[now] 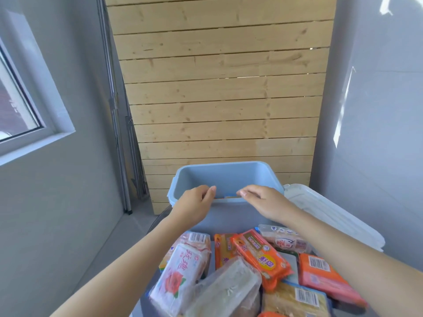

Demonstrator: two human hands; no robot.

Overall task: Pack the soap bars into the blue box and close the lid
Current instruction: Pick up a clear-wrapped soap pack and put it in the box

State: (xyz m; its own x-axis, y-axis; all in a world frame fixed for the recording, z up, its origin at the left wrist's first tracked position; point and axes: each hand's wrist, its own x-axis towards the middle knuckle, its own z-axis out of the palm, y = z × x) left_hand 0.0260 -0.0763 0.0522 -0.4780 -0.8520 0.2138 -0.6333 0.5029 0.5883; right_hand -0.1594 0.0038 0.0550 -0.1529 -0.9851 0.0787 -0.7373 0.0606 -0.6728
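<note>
A person's two bare forearms reach away from the camera toward a rectangular blue plastic box (229,179) with smooth matte walls and rounded corners, standing open at the far end of a small grey table (211,245). Both hands hover over the box's near rim. The left hand (194,202) has its fingers curled down at the rim, and the right hand (265,202) has its fingers bent downward beside it. Between the two sets of fingertips a thin strip of an orange and blue wrapped bar (230,196) shows just inside the near wall; whether either hand is gripping it cannot be told.

To the right of the box, touching its side, lies a white translucent plastic lid (332,216), ribbed and rectangular, tilted off the table edge.

Near the camera, a loose pile of soap bars in glossy crinkled wrappers covers the table. On the left is a white packet printed with a red rose (178,275). Beside it in the middle lies a clear-wrapped pale grey-green block (229,289). An orange packet with a yellow label (261,255) leans across the centre, and a salmon-pink packet with a barcode (325,275) lies at the right. More wrapped bars lie beneath and around them.

Behind the box rises a wall of pale, knotty horizontal wooden planks (219,88). Smooth grey walls flank it, and a grey-framed window (27,106) is set into the left one.
</note>
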